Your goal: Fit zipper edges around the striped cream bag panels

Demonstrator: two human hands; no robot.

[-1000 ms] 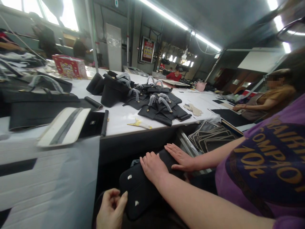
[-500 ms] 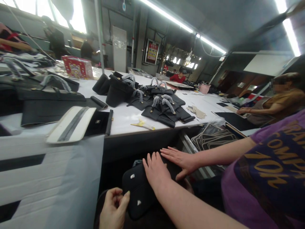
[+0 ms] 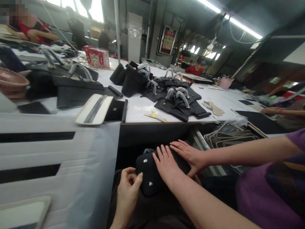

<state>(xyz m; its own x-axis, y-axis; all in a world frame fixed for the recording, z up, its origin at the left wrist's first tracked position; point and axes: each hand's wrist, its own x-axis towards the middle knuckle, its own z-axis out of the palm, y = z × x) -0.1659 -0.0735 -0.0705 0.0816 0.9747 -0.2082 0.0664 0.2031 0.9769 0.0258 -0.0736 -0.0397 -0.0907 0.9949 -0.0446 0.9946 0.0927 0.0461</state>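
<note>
A long factory workshop under strip lights runs away from the viewpoint, with a seated co-worker in a red top [image 3: 195, 70] far off beyond a long white-topped work table [image 3: 143, 111]. A red printed cardboard box [image 3: 96, 57] stands towards the table's far left. Nearer the middle, a cluster of black structured handbags [image 3: 176, 105], their handles wrapped in grey, lies on the tabletop. A cream panel with a grey stripe [image 3: 94, 109] rests at the near edge, left of the cluster, and a small yellow scrap [image 3: 154, 116] lies close to that edge. Below the edge to the right leans a stack of dark tan-rimmed panels [image 3: 228, 135]. Beneath the table's near edge, over dark fabric, sits a black padded bag piece [image 3: 149, 173] with two small white marks. The person's left hand [image 3: 166, 165] lies flat on it, fingers spread and not gripping. The right hand [image 3: 188, 154], reaching from a purple T-shirt sleeve [image 3: 295, 138], presses open-palmed on its far end. Another person's hand [image 3: 127, 190], fingers pinched, sits just at the piece's left edge; whatever it pinches is too small to tell.
</note>
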